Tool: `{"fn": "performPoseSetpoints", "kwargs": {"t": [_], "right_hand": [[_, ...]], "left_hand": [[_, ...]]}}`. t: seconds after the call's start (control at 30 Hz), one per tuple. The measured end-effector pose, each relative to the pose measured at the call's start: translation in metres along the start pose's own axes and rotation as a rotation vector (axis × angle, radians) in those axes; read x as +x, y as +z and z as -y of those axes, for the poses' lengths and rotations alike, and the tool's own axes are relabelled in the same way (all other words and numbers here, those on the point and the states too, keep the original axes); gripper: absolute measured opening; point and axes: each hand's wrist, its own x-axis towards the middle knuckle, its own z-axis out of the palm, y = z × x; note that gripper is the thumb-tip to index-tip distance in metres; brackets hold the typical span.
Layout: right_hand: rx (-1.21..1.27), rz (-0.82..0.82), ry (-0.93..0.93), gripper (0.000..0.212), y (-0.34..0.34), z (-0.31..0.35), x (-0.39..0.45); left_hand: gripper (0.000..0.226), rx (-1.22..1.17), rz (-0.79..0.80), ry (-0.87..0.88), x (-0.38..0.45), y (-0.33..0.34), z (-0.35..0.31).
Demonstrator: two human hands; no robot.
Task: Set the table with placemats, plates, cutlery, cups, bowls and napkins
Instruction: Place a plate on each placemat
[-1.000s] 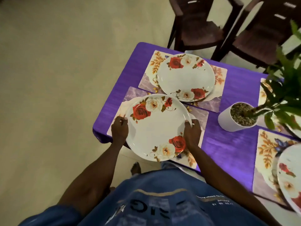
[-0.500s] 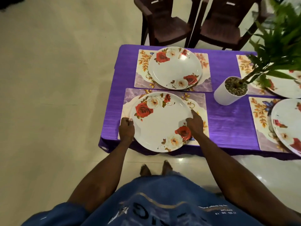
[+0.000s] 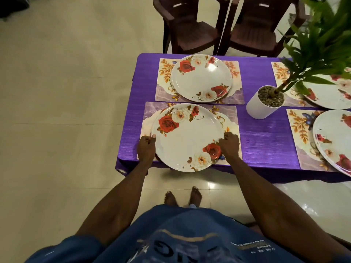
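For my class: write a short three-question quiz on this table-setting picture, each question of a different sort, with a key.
1. True or false: both hands, left hand and right hand, grip the near plate by its rim.
2. How many plates show on the purple tablecloth? A) two B) four C) six
3. Fill in: the near plate's front edge juts past the table's ____ edge.

Key: 1 true; 2 B; 3 near.
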Motion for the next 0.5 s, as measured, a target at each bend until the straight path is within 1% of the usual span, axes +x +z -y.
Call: {"fn": "performPoseSetpoints", "kwargs": {"t": [0.1,0.2,0.5], "right_hand": [[0.126,0.007,0.003,0.03,-0.003,-0.001,-0.004],[0.216,0.03,0.04,0.037,-0.004,-0.001,-0.001],[0.243,0.095,0.042,0.043,-0.002,-0.012,0.01]], "left_hand": [[0.029,0.005,0.006,-0.012,-0.006,-0.002,0.006],[0.034,-0.023,-0.005,-0.01,-0.011,-0.003,0.008],[0.034,-0.048,-0.067,-0.008,-0.02,0.0,0.004]]}}
